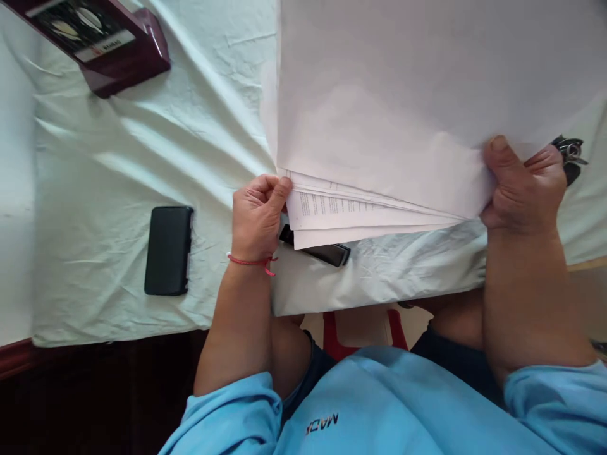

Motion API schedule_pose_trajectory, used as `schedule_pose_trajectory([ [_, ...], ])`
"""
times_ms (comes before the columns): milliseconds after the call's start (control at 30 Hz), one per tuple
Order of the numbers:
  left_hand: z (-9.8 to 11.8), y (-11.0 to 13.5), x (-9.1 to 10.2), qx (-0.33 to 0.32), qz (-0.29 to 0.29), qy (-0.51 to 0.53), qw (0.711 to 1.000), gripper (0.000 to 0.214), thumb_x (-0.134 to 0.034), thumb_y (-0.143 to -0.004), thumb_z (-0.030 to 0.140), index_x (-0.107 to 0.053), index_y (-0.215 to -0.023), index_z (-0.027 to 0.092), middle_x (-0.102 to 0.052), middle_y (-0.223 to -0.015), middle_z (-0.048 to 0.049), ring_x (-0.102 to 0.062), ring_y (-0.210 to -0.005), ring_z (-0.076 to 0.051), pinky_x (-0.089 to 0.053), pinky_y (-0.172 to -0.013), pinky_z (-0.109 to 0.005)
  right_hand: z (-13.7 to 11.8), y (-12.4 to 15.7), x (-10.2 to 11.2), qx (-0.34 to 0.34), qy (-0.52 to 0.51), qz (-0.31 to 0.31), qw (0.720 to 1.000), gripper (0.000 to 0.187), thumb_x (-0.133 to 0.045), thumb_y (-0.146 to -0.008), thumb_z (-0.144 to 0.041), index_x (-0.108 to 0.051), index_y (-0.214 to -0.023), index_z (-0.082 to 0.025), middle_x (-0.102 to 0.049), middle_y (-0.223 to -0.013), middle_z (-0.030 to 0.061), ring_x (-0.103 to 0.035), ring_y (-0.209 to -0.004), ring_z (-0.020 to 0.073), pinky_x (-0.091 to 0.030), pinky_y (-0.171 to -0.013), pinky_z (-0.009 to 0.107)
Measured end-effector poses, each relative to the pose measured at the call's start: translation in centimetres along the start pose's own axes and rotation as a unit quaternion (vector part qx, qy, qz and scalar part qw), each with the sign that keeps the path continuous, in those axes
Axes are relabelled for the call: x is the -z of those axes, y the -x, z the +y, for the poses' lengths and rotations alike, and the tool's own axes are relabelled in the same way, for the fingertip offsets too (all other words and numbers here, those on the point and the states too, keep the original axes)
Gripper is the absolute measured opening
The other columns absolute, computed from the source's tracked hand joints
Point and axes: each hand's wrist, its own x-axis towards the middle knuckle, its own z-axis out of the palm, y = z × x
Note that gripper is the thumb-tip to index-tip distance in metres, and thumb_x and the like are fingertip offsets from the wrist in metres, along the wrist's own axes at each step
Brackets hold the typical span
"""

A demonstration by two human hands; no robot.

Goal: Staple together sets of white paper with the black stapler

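Observation:
A stack of paper sheets (379,114) is held up between my two hands over the cloth-covered table. The top sheet is blank; beneath it, lower sheets fan out toward me, and one shows printed text. At the stack's near left corner, my left hand (258,212) pinches the edges of the sheets between thumb and fingers. A red string is tied around that wrist. My right hand (524,183) grips the near right corner, thumb on top and fingers hidden underneath. A dark stapler-like object (327,253) lies partly covered below the sheets.
On the left lies a black phone-like case (168,251). A maroon box-shaped item (128,57) with a picture panel stands at the upper left. Metal keys or clips (571,155) show beyond my right hand. The pale tablecloth (95,189) is wrinkled; a red chair (332,332) is under me.

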Motion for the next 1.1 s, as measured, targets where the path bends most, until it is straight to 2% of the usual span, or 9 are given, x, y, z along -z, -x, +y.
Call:
schedule_pose_trajectory([
  [233, 0.7, -0.7, 0.0, -0.126, 0.052, 0.033, 0.990, 0.047, -0.107, -0.078, 0.055, -0.076, -0.101, 0.029, -0.073, -0.089, -0.0001, -0.075, -0.092, -0.020, -0.060, -0.087, -0.034, -0.5, 0.7, -0.2, 0.016, -0.035, -0.023, 0.999, 0.022, -0.078, -0.081, -0.031, -0.070, -0.098, -0.019, -0.068, -0.110, 0.0023, -0.062, -0.125, 0.0209, -0.044, -0.119, 0.043],
  [367, 0.7, -0.9, 0.6, -0.140, 0.076, -0.010, 0.987, 0.048, -0.103, -0.080, 0.057, -0.071, -0.101, 0.030, -0.068, -0.089, 0.0000, -0.076, -0.102, -0.024, -0.060, -0.087, -0.038, -0.6, 1.0, 0.5, 0.006, -0.031, -0.016, 0.999, 0.036, -0.082, -0.075, -0.031, -0.067, -0.107, -0.027, -0.066, -0.114, -0.0004, -0.059, -0.129, 0.0213, -0.047, -0.115, 0.045],
  [433, 0.6, -1.0, 0.8, -0.151, 0.064, -0.012, 0.986, 0.047, -0.102, -0.081, 0.057, -0.071, -0.100, 0.028, -0.066, -0.087, 0.0002, -0.075, -0.101, -0.024, -0.059, -0.085, -0.040, -0.7, 1.1, 0.8, 0.006, -0.023, -0.014, 1.000, 0.037, -0.083, -0.073, -0.030, -0.066, -0.106, -0.027, -0.066, -0.113, -0.0007, -0.060, -0.128, 0.0207, -0.047, -0.115, 0.044],
  [567, 0.1, -1.1, 0.2, -0.132, -0.001, 0.030, 0.991, 0.053, -0.106, -0.074, 0.060, -0.072, -0.098, 0.027, -0.065, -0.087, 0.0003, -0.071, -0.093, -0.021, -0.058, -0.084, -0.038, -1.0, 1.0, 0.5, -0.017, 0.011, -0.050, 0.999, 0.029, -0.085, -0.069, -0.027, -0.068, -0.091, -0.020, -0.067, -0.106, 0.0002, -0.063, -0.120, 0.0205, -0.045, -0.116, 0.042],
  [667, -0.2, -1.2, -0.9, -0.091, -0.024, 0.048, 0.994, 0.053, -0.103, -0.079, 0.065, -0.073, -0.100, 0.027, -0.070, -0.093, -0.0023, -0.072, -0.100, -0.023, -0.061, -0.092, -0.037, -1.4, 1.0, -0.3, -0.024, 0.029, -0.084, 0.996, 0.025, -0.084, -0.072, -0.028, -0.068, -0.089, -0.019, -0.068, -0.104, 0.0008, -0.065, -0.117, 0.0205, -0.046, -0.116, 0.043],
  [767, -0.3, -1.2, -1.2, -0.080, -0.006, 0.033, 0.996, 0.052, -0.100, -0.083, 0.066, -0.073, -0.103, 0.026, -0.076, -0.102, -0.0045, -0.076, -0.112, -0.025, -0.063, -0.102, -0.038, -1.4, 1.2, -0.7, 0.011, 0.013, -0.073, 0.997, 0.024, -0.082, -0.074, -0.026, -0.069, -0.093, -0.021, -0.068, -0.106, 0.0002, -0.064, -0.118, 0.0193, -0.046, -0.116, 0.042],
  [900, 0.1, -1.2, 0.0, -0.134, 0.057, 0.048, 0.988, 0.049, -0.105, -0.079, 0.058, -0.072, -0.101, 0.030, -0.075, -0.099, -0.0014, -0.077, -0.118, -0.025, -0.063, -0.107, -0.037, -0.7, 1.5, -0.1, 0.038, -0.003, -0.024, 0.999, 0.025, -0.081, -0.074, -0.025, -0.068, -0.094, -0.023, -0.066, -0.107, -0.0006, -0.063, -0.119, 0.0179, -0.046, -0.115, 0.040],
  [967, 0.1, -1.2, 0.6, -0.148, 0.055, 0.055, 0.986, 0.049, -0.104, -0.077, 0.061, -0.072, -0.100, 0.033, -0.075, -0.098, -0.0019, -0.076, -0.122, -0.028, -0.064, -0.107, -0.039, -0.2, 1.6, 0.5, 0.038, 0.002, -0.009, 0.999, 0.030, -0.083, -0.070, -0.028, -0.067, -0.095, -0.022, -0.065, -0.107, -0.0007, -0.064, -0.116, 0.0186, -0.048, -0.112, 0.040],
  [1100, -0.5, -1.6, 0.4, -0.123, 0.039, 0.068, 0.989, 0.051, -0.100, -0.073, 0.072, -0.073, -0.092, 0.032, -0.073, -0.090, -0.0042, -0.076, -0.114, -0.031, -0.065, -0.098, -0.044, 0.3, 1.6, 1.3, 0.007, 0.126, -0.035, 0.991, 0.036, -0.086, -0.066, -0.030, -0.067, -0.095, -0.021, -0.065, -0.106, -0.0009, -0.065, -0.105, 0.0178, -0.051, -0.108, 0.040],
])
